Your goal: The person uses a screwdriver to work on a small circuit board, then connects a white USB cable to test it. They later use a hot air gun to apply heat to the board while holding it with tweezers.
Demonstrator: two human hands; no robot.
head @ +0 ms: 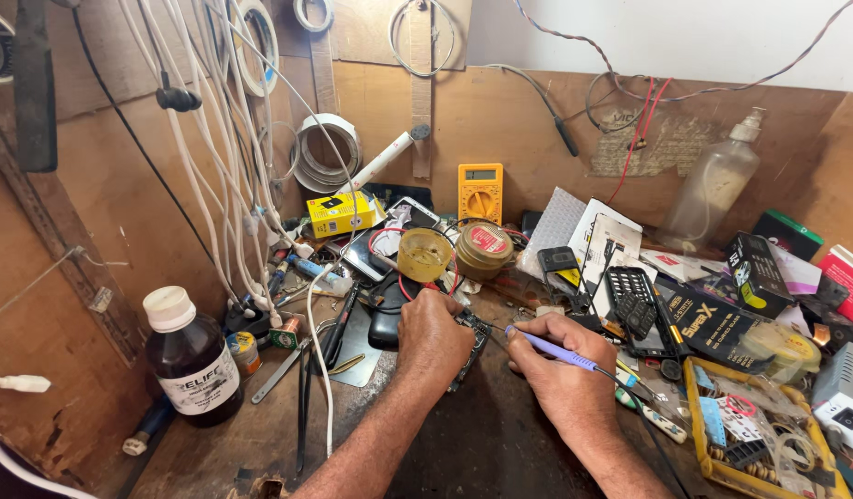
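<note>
My left hand [433, 334] rests on a small phone circuit board [470, 338] and pins it to the dark wooden bench. My right hand [560, 365] grips a purple-handled soldering iron [548, 349] like a pen. Its tip points left and touches or hovers just over the board's upper right edge; which one is unclear. The iron's cord runs back past my right wrist. Most of the board is hidden under my left fingers.
A brown glass bottle [193, 358] stands at the left. Two round tins [483, 249], a yellow multimeter [480, 191] and a yellow box [340, 213] sit behind my hands. White cables [241, 185] hang at the left. Boxes and a yellow parts tray [699, 434] crowd the right.
</note>
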